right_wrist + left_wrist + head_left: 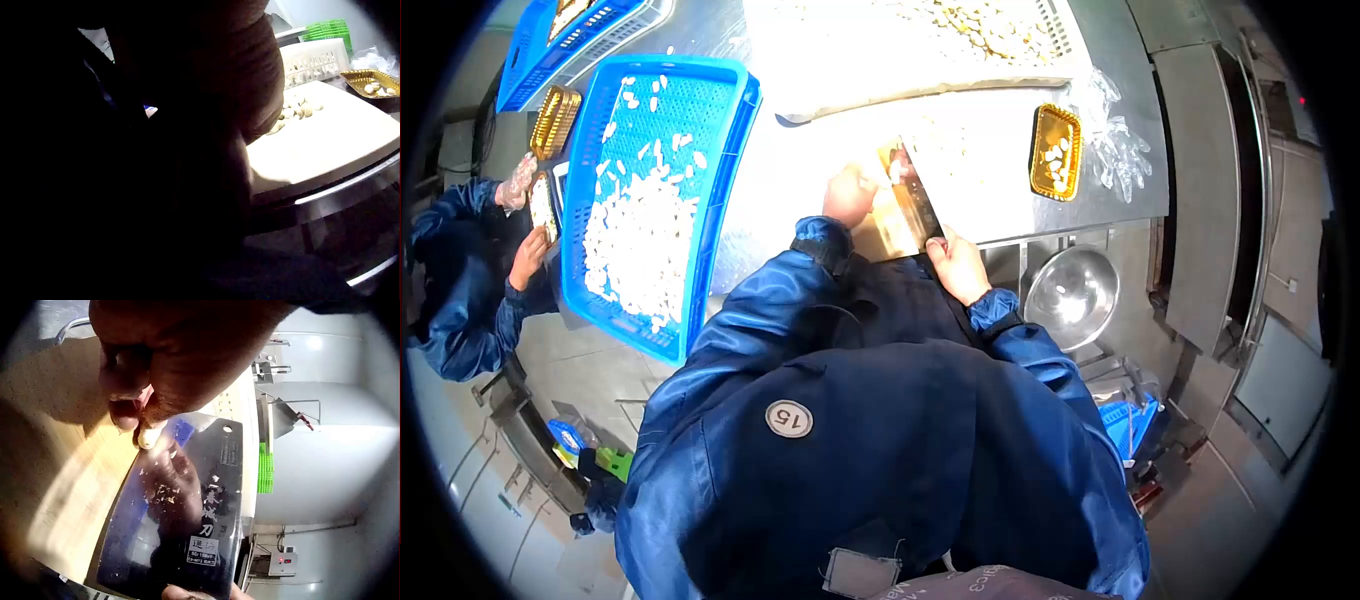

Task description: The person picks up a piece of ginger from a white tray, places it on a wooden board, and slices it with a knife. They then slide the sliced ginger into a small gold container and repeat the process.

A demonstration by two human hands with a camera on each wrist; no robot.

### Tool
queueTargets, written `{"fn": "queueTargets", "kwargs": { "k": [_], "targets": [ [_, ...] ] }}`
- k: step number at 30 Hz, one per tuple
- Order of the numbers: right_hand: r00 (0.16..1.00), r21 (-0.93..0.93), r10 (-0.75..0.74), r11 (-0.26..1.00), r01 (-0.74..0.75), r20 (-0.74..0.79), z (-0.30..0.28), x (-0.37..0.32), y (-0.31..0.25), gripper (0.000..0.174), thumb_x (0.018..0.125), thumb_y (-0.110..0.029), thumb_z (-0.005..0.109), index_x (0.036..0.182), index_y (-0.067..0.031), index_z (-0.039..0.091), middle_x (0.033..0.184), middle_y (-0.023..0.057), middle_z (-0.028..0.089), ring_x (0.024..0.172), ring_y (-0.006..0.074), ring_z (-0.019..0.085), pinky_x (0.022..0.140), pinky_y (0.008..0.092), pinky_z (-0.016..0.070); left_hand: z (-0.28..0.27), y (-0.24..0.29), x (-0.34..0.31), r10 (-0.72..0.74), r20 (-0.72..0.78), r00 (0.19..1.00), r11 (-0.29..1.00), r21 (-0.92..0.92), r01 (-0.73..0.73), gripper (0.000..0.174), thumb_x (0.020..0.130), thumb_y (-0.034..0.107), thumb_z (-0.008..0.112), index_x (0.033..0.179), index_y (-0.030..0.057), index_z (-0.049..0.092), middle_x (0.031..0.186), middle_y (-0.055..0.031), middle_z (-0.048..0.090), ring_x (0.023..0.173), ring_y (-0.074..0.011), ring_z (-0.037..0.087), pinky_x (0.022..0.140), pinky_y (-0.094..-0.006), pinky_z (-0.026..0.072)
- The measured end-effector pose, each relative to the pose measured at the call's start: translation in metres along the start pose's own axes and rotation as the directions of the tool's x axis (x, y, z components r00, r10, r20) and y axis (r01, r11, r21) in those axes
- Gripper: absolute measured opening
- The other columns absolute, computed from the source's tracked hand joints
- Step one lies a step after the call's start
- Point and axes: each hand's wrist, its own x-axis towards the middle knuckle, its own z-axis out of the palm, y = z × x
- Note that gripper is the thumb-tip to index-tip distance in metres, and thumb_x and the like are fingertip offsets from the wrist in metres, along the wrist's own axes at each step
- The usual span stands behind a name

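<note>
left hand (850,195) pinching small pale piece (147,436) at fingertips over wooden cutting board (62,481), right hand (958,265) wrapped round handle of broad steel cleaver (194,506), blade just beside piece

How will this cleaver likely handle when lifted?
The cleaver looks stiff and probably blade-heavy: its broad metal blade reaches well past the right hand gripping it. Pale scraps cling to its face, near the pale piece the left hand pinches, so it may be wet, somewhat slippery.
</note>
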Motion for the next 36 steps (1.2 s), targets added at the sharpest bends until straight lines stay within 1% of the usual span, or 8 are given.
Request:
{"fn": "queueTargets", "kwargs": {
  "k": [3, 9, 19, 23, 26, 29, 30, 36],
  "targets": [
    [1.0, -0.046, 0.01, 0.999, -0.009, 0.019, -0.006, -0.001, -0.01, 0.025, 0.091, -0.02, 0.057, 0.099, 0.0029, 0.06, 0.078, 0.0282, 0.064, 0.079, 0.0449, 0.066, 0.072, 0.0469, 0.0516, 0.006, -0.007, 0.005, -0.021, 0.001, 1.0, 0.982, -0.186, 0.021, 0.013, 0.088, 0.01, 0.066, 0.087, -0.002, 0.061, 0.074, -0.0096, 0.069, 0.056, -0.0151, 0.064, 0.051, -0.0297, 0.0511],
    [0.999, -0.138, -0.025, 0.99, 0.028, 0.024, -0.017, -0.007, -0.019, 0.022, 0.093, -0.019, 0.055, 0.101, 0.0004, 0.06, 0.076, 0.0294, 0.062, 0.077, 0.0474, 0.064, 0.07, 0.0509, 0.0504, -0.003, -0.008, 0.015, -0.095, 0.124, 0.988, 0.987, -0.119, 0.109, 0.01, 0.087, 0.007, 0.06, 0.089, -0.0029, 0.062, 0.076, -0.0142, 0.071, 0.063, -0.0202, 0.07, 0.055, -0.0332, 0.0563],
    [0.992, -0.351, -0.081, 0.93, 0.11, 0.098, -0.021, -0.009, -0.031, 0.02, 0.096, -0.018, 0.051, 0.107, -0.0036, 0.06, 0.078, 0.0275, 0.066, 0.078, 0.0485, 0.064, 0.071, 0.0564, 0.0498, -0.001, -0.016, 0.018, -0.099, 0.143, 0.985, 0.957, -0.257, 0.134, 0.01, 0.089, 0.006, 0.066, 0.083, 0.001, 0.06, 0.073, -0.0094, 0.069, 0.053, -0.0121, 0.061, 0.046, -0.0253, 0.0474],
    [0.995, -0.218, 0.011, 0.976, 0.011, 0.101, -0.004, 0.012, -0.008, 0.024, 0.095, -0.019, 0.055, 0.109, -0.0013, 0.06, 0.082, 0.0244, 0.068, 0.078, 0.0418, 0.068, 0.072, 0.0474, 0.053, 0.003, -0.016, 0.023, -0.123, 0.147, 0.981, 0.964, -0.217, 0.154, 0.014, 0.089, 0.011, 0.069, 0.082, 0.0022, 0.061, 0.073, -0.0089, 0.07, 0.052, -0.0113, 0.06, 0.049, -0.0272, 0.0491],
    [0.993, 0.117, 0.067, 0.99, -0.079, 0.102, -0.024, 0.014, 0.009, 0.026, 0.093, -0.019, 0.061, 0.108, 0.0021, 0.062, 0.085, 0.0173, 0.071, 0.081, 0.0262, 0.07, 0.075, 0.0342, 0.0529, 0.013, -0.031, 0.029, 0.08, 0.032, 0.996, 0.981, 0.172, -0.084, 0.02, 0.087, 0.018, 0.073, 0.087, 0.0026, 0.061, 0.073, -0.0124, 0.069, 0.054, -0.0185, 0.063, 0.054, -0.0325, 0.0511],
    [0.974, 0.237, 0.223, 0.944, -0.229, 0.05, -0.037, 0.001, 0.012, 0.028, 0.093, -0.019, 0.06, 0.111, 0.002, 0.063, 0.086, 0.0145, 0.072, 0.071, 0.0235, 0.068, 0.07, 0.0335, 0.0534, 0.012, -0.009, 0.009, 0.188, -0.147, 0.971, 0.963, 0.222, -0.153, 0.03, 0.083, 0.026, 0.077, 0.092, 0.0041, 0.058, 0.073, -0.0158, 0.067, 0.063, -0.0301, 0.066, 0.062, -0.0398, 0.0525],
    [0.985, 0.159, 0.169, 0.973, -0.165, -0.015, -0.041, -0.003, 0.008, 0.028, 0.093, -0.019, 0.059, 0.111, 0.0023, 0.063, 0.085, 0.0179, 0.072, 0.071, 0.0286, 0.07, 0.068, 0.036, 0.054, 0.018, -0.009, 0.007, 0.286, -0.231, 0.93, 0.955, 0.143, -0.258, 0.032, 0.082, 0.027, 0.076, 0.094, 0.0059, 0.056, 0.076, -0.0179, 0.066, 0.074, -0.0391, 0.066, 0.068, -0.0455, 0.0523],
    [0.997, -0.114, -0.035, 0.993, 0.027, -0.073, -0.03, -0.004, -0.018, 0.028, 0.094, -0.02, 0.055, 0.11, 0.0019, 0.061, 0.082, 0.0291, 0.066, 0.08, 0.0454, 0.067, 0.072, 0.0482, 0.0531, 0.021, -0.013, 0.009, 0.19, -0.207, 0.96, 0.973, 0.173, -0.156, 0.022, 0.086, 0.022, 0.068, 0.094, 0.0048, 0.058, 0.08, -0.0224, 0.066, 0.079, -0.0429, 0.066, 0.071, -0.0472, 0.0524]
  ]
}}
